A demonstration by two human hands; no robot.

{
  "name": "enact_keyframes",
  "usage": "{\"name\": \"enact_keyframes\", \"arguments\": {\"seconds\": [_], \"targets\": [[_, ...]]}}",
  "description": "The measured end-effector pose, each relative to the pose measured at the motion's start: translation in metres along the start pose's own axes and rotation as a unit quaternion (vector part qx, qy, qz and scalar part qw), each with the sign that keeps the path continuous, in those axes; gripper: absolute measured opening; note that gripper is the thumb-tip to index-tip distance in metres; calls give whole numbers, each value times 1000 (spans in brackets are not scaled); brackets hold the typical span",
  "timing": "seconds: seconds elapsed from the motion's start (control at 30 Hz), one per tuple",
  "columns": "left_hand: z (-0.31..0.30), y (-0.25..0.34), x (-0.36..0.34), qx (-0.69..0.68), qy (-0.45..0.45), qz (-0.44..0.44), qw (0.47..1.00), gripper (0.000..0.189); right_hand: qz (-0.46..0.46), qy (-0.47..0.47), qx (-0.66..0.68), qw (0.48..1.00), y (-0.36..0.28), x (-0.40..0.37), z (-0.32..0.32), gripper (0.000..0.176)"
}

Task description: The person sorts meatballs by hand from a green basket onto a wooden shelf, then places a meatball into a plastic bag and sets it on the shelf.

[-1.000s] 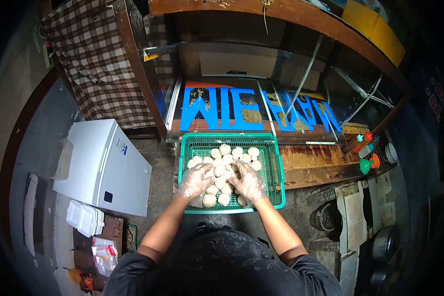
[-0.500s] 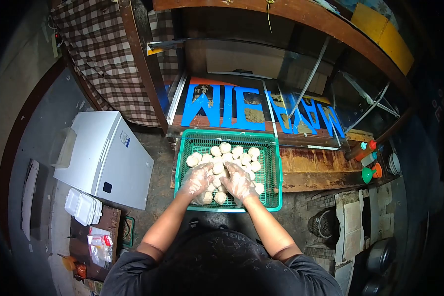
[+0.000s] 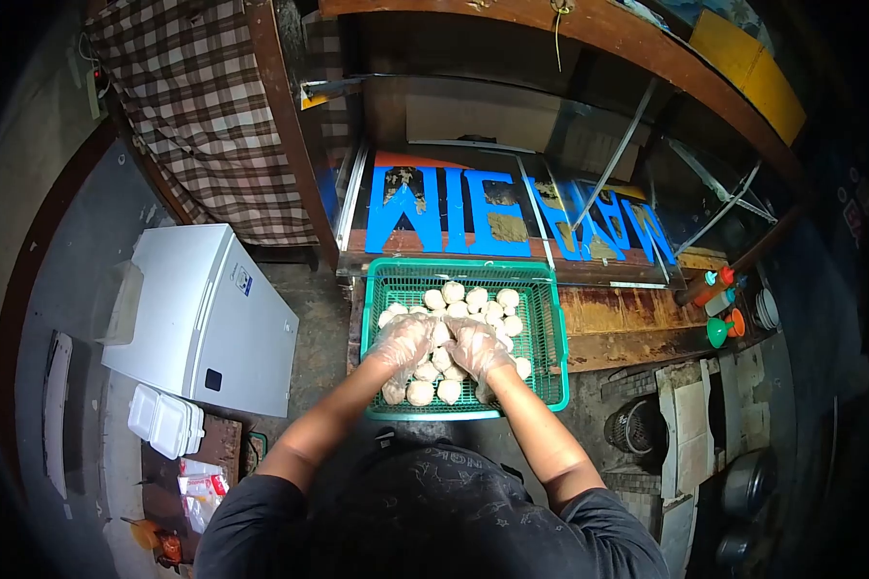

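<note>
So, our left hand (image 3: 406, 340) curves just beside our right hand (image 3: 479, 345), over pale balls (image 3: 441, 358) in the green basket (image 3: 454, 270); whether either grips one, we cannot tell. Probably soft and light, the balls suit gentle cupping around the sides.

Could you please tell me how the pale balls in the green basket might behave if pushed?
The pale balls look round, so they may roll, though neighbours and the green basket would probably limit that. Their matte surfaces suggest little slipperiness.
</note>
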State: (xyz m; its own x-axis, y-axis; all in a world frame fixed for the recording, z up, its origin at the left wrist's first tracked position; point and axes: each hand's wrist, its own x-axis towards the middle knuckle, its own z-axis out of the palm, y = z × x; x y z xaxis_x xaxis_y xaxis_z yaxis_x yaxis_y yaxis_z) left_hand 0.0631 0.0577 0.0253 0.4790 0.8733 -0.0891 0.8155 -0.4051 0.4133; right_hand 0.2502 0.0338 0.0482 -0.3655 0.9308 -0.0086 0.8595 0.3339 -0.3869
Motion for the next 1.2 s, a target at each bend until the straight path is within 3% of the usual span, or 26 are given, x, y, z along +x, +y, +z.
{"name": "enact_keyframes", "arguments": {"seconds": [0.27, 0.37, 0.4, 0.43, 0.47, 0.53, 0.57, 0.63, 0.67, 0.73, 0.83, 1.0, 1.2], "targets": [[1, -5, -3, -96, 11, 5, 995, 40, 42, -18, 78, 996, 2, 0, 10, 49], [42, -27, 9, -212, 40, 26, 976, 29, 53, 1, 110, 992, -6, -2, 2, 53], [74, -41, 20, -450, 48, -6, 892, 23, 63, 1, 115, 991, -10, -3, -3, 56], [92, -49, 26, -658, 53, -39, 750, 18, 63, 0, 115, 991, -10, -3, -2, 56], [86, -46, 25, -659, 53, -40, 749, 18, 67, -1, 121, 990, -10, -3, 0, 57], [68, -43, 25, -839, -14, -147, 524, 12, 69, -3, 127, 989, -9, -1, 5, 58], [66, -40, 22, -840, -13, -146, 523, 12, 67, 8, 127, 990, -7, -1, 9, 58], [66, -37, 15, -820, 21, -35, 571, 20, 64, 19, 126, 990, -10, 0, 9, 59], [64, -39, 13, -820, 22, -34, 570, 20, 55, 46, 115, 991, -11, 0, 10, 59], [37, -32, 0, -640, 70, 24, 765, 37, 45, 73, 104, 991, -15, -1, 5, 59], [17, -28, -6, -587, 40, 7, 809, 54, 63, 89, 150, 983, -21, -3, -3, 59], [-13, -21, -18, -661, 16, 24, 749, 56, 48, 132, 292, 946, -33, -9, -16, 54], [-48, 3, -45, -687, 48, 21, 725, 50, 19, 171, 283, 943, -61, -28, -45, 46]]}}
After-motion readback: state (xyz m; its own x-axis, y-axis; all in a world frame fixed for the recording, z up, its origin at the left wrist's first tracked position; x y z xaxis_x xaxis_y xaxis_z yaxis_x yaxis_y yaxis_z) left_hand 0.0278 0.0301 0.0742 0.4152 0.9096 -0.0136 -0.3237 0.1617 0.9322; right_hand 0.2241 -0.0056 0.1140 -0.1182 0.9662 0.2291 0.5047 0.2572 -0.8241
